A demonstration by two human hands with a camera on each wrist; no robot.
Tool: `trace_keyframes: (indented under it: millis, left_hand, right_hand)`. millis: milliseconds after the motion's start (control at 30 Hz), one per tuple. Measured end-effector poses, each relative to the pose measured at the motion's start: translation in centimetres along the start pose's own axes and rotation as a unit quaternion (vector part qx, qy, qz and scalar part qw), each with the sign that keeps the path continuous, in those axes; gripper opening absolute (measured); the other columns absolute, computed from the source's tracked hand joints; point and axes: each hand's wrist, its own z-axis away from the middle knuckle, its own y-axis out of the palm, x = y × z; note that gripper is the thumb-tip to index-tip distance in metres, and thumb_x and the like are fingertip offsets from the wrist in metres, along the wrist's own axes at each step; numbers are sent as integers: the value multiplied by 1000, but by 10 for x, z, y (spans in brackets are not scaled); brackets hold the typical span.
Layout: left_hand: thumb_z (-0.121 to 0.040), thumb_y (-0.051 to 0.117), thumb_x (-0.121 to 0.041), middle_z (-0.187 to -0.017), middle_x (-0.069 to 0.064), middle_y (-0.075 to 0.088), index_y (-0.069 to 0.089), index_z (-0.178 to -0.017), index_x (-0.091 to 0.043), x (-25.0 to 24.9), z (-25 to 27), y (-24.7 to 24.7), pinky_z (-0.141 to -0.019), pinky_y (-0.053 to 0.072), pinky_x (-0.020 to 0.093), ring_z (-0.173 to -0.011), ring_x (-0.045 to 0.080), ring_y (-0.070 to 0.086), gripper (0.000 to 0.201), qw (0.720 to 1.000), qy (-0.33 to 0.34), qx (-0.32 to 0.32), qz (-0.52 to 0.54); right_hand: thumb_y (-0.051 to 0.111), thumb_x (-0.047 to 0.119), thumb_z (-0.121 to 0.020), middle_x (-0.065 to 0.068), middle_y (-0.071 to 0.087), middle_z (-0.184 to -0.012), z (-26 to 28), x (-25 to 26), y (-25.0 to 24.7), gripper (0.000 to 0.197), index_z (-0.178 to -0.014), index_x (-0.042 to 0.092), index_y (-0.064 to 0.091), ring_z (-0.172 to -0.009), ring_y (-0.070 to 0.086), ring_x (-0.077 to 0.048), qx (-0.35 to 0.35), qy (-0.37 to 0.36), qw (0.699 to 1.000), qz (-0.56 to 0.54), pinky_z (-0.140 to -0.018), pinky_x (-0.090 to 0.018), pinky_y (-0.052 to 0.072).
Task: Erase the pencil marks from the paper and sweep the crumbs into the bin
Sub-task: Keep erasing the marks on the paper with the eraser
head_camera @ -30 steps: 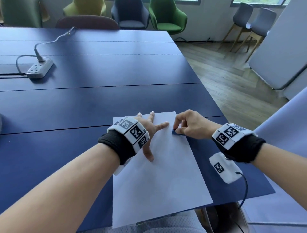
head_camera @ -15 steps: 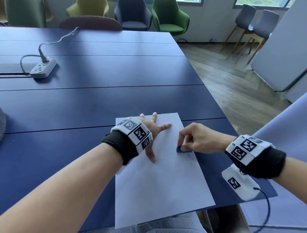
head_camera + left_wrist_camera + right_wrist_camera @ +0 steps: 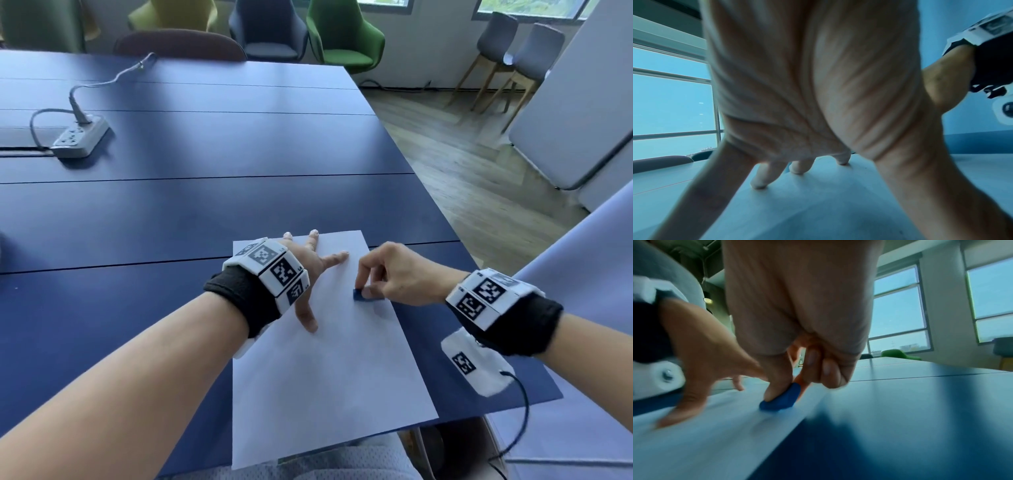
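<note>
A white sheet of paper (image 3: 325, 377) lies on the blue table (image 3: 171, 212) at its near edge. My left hand (image 3: 308, 270) presses flat on the sheet's upper left with fingers spread; its fingertips (image 3: 758, 185) touch the paper (image 3: 818, 203). My right hand (image 3: 383, 274) pinches a small blue eraser (image 3: 363, 295) between thumb and fingers and holds it down on the sheet's right side. In the right wrist view the eraser (image 3: 783, 399) meets the paper (image 3: 705, 434) under my thumb, and the picture is blurred. No pencil marks or crumbs can be made out. No bin is in view.
A white power strip (image 3: 80, 137) with its cable lies at the table's far left. Several chairs (image 3: 342, 34) stand beyond the far edge, and two grey chairs (image 3: 520, 44) at the right over the wooden floor. The table's right edge runs close beside the paper.
My right hand with the eraser slid down the paper's right side toward me, then sits at about the same place. The left hand stays pressed on the sheet.
</note>
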Motion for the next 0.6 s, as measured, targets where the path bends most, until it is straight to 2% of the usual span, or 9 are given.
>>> trace_keyframes:
  millis: [67, 133, 200, 267, 300, 333, 433, 467, 600]
  left_hand:
    - [-56, 82, -66, -157, 4, -32, -27, -141, -54, -1, 1, 0, -106, 24, 68, -145, 46, -10, 138, 1000, -1, 4, 5]
    - [-56, 81, -66, -157, 4, -32, -27, -141, -53, 0, 1, 0, -106, 24, 68, -145, 47, -11, 139, 1000, 0, 6, 5]
    - [-57, 81, -68, -157, 5, -32, -28, -141, -53, 0, 0, 1, -106, 25, 67, -145, 48, -9, 138, 1000, 0, 2, 0]
    - [-57, 80, -68, -157, 5, -32, -27, -141, -53, 0, 0, 1, -106, 25, 68, -145, 48, -9, 137, 1000, 1, -2, 1]
    - [-57, 80, -68, -157, 5, -32, -27, -141, -53, 0, 1, 1, -105, 25, 68, -145, 48, -9, 137, 1000, 1, -2, 1]
    - [-58, 81, -67, -157, 4, -32, -27, -141, -53, 0, 1, 1, -105, 26, 68, -145, 47, -9, 137, 1000, 0, -2, 1]
    - [-58, 82, -64, -157, 4, -33, -27, -141, -53, -1, 1, 0, -105, 27, 67, -145, 47, -9, 138, 1000, -3, -1, 0]
    - [-57, 82, -65, -157, 5, -33, -27, -141, -53, 0, 0, 0, -105, 27, 67, -145, 47, -8, 138, 1000, -3, 0, -1]
    - [-55, 81, -69, -158, 4, -30, -28, -140, -55, -1, -3, 2, -106, 28, 68, -146, 47, -5, 139, 1000, -2, -4, -10]
  right_hand:
    - [73, 18, -80, -3, 62, -69, 11, 4, 7, 5, -80, 22, 72, -56, 50, -5, 81, -15, 996, 27, -54, -15, 39]
    - [73, 19, -79, -3, 65, -73, 12, 7, 8, 6, -82, 24, 73, -57, 51, -4, 107, -23, 993, 48, -53, -14, 39]
    - [73, 16, -79, 1, 63, -68, 0, 5, 4, 6, -81, 22, 73, -54, 50, -4, 38, -26, 998, 44, -55, -14, 39]
    - [72, 13, -80, 3, 61, -64, -10, 2, 0, 6, -79, 18, 72, -53, 51, -4, -39, -16, 999, 14, -58, -18, 42]
    - [72, 12, -80, 3, 60, -63, -9, 0, 1, 7, -78, 18, 72, -52, 50, -3, -52, -12, 999, -2, -59, -20, 42]
    - [72, 12, -80, 4, 59, -62, -6, -1, 4, 7, -77, 19, 72, -51, 49, -3, -42, -12, 999, -11, -57, -19, 41]
    - [74, 17, -79, 2, 60, -66, 11, 8, 13, 5, -80, 22, 74, -55, 48, -4, 85, -29, 996, 0, -55, -17, 40]
    - [74, 17, -79, -1, 61, -68, 10, 11, 13, 6, -81, 22, 74, -57, 49, -6, 103, -36, 994, 6, -55, -17, 40]
    - [73, 12, -79, 4, 59, -66, -10, 10, 7, 6, -82, 17, 74, -53, 50, -3, -8, -23, 1000, -7, -54, -15, 39]
